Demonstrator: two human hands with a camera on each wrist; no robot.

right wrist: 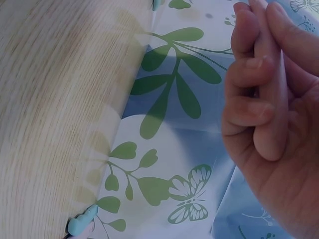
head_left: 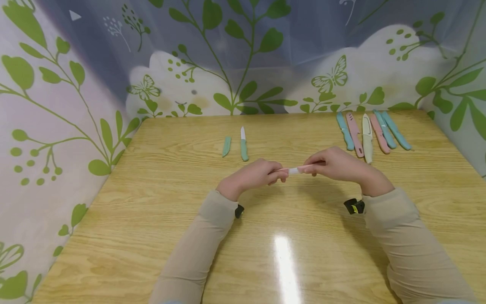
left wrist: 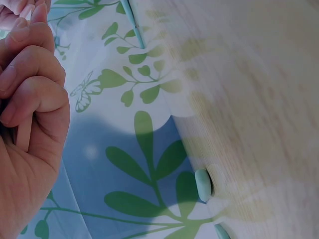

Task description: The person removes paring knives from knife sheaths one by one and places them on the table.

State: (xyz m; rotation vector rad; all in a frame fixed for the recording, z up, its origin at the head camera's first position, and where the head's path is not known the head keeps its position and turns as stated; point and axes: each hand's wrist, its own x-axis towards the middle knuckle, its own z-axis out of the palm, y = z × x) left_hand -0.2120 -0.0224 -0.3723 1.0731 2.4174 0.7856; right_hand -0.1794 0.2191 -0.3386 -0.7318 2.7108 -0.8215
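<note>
Over the middle of the table, both hands hold a small pink knife with a white blade (head_left: 293,171) showing between them. The right hand (head_left: 339,165) curls its fingers around the pink handle (right wrist: 270,119), whose rounded end lies against the palm in the right wrist view. The left hand (head_left: 258,174) grips the pink blade cover (left wrist: 24,133), most of which its curled fingers hide. Beyond the left hand lie a green-handled knife (head_left: 244,150) with a bare white blade and, left of it, a green blade cover (head_left: 226,146).
A fanned row of knives lies at the back right of the wooden table (head_left: 152,202): several blue ones (head_left: 396,131), pink ones (head_left: 355,135) and a cream knife (head_left: 367,143). A leaf-patterned curtain (head_left: 250,84) hangs behind the table's back edge.
</note>
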